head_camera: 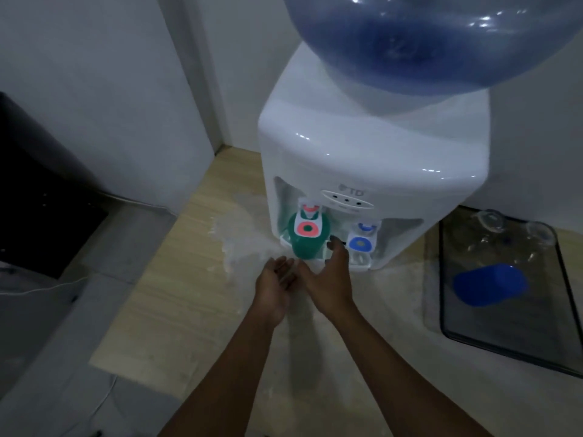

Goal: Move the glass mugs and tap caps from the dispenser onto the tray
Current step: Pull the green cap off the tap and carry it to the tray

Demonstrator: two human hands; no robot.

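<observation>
A white water dispenser (362,159) stands on a wooden counter. A green cap (304,244) sits under its red tap (307,228), on the drip tray. The blue tap (360,242) is to the right. My left hand (274,285) is palm-up and open just below the green cap, not touching it. My right hand (331,275) is open beside the cap, fingers reaching toward the drip tray between the taps. At the right a dark tray (561,348) holds a blue cap (490,283) and clear glass mugs (492,220) at its far end.
A big blue water bottle (441,36) sits on top of the dispenser. White walls close the back left corner. A dark appliance (38,197) stands at the left. A pale wet-looking patch (239,238) lies on the counter left of the dispenser.
</observation>
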